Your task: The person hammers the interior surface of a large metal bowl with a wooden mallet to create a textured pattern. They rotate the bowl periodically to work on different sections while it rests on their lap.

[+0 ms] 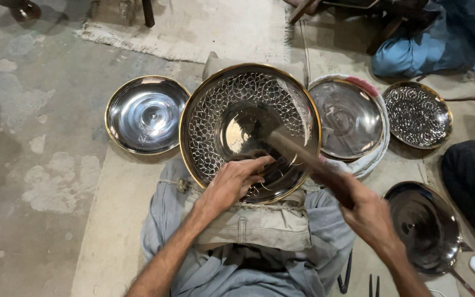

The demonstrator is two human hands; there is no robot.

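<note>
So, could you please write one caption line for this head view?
Left hand steadies a patterned metal bowl while right hand swings a blurred tool.

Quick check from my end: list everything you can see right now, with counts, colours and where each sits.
Large patterned plate: 1, silver with brass rim, centre, on the lap.
Plain plates: 3, silver; far left, right on cloth, lower right.
Small patterned plate: 1, silver, far right.
Hammer: 1, brown wooden handle, blurred, over the large plate.
Thin dark tools: a few, floor by the right knee.
Mat: 1, beige, top.
Another person: blue clothing, top right.
Left hand: on the large plate's near rim.
Right hand: gripping the hammer.
</note>
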